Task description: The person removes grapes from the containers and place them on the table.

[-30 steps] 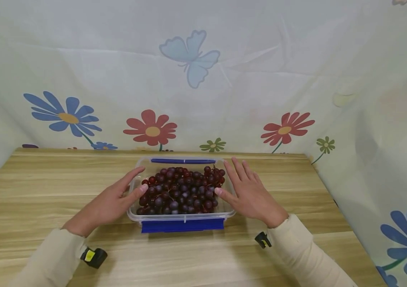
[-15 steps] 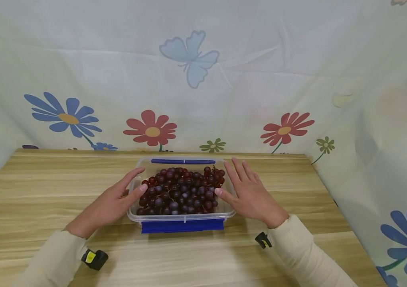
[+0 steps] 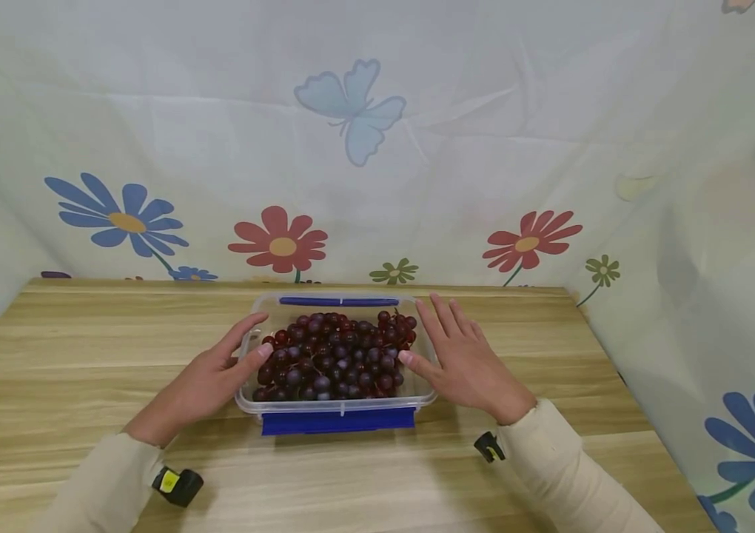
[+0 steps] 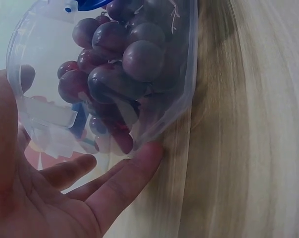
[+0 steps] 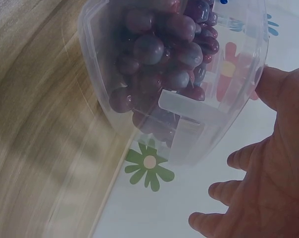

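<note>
A clear plastic food container with blue latches along its front and back sits on the wooden table. Bunches of dark red grapes fill most of it. At its left end is my left hand, thumb over the rim and fingers extended along the outside. In the left wrist view, its fingertips are at the container's lower corner. My right hand is at the right end, fingers straight and spread. The right wrist view shows its thumb at the rim and its other fingers apart from the wall.
The wooden table runs back to a white cloth backdrop printed with flowers and a butterfly. More cloth hangs at both sides. A black device is strapped at the left wrist, another at the right.
</note>
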Available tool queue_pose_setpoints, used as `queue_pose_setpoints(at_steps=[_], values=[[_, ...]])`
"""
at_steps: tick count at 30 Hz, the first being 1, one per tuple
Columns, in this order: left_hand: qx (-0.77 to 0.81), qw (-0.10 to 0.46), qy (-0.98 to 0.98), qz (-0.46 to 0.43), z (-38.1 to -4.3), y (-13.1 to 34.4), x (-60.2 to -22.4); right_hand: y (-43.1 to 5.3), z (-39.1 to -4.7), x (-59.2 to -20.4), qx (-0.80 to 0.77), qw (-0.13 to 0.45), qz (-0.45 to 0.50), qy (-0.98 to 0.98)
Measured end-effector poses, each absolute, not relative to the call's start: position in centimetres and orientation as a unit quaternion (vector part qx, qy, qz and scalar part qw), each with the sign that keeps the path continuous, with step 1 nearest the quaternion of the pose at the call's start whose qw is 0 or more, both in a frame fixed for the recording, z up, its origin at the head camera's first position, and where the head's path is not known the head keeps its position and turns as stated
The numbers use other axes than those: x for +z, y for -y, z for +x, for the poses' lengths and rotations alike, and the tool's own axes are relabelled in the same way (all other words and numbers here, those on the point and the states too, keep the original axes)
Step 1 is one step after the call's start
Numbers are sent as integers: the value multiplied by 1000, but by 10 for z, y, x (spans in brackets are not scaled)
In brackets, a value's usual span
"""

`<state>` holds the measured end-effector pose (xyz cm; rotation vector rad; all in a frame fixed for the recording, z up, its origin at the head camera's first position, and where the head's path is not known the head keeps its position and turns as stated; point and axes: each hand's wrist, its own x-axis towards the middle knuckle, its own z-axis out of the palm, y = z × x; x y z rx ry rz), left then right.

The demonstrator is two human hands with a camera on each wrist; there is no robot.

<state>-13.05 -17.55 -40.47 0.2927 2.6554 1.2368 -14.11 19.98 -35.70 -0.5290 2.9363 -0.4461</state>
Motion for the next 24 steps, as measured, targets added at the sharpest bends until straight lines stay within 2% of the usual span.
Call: queue_pose_setpoints(at_steps=[24], values=[[443, 97, -888, 75, -130, 173, -408, -200, -146, -356, -126, 49, -205, -969]])
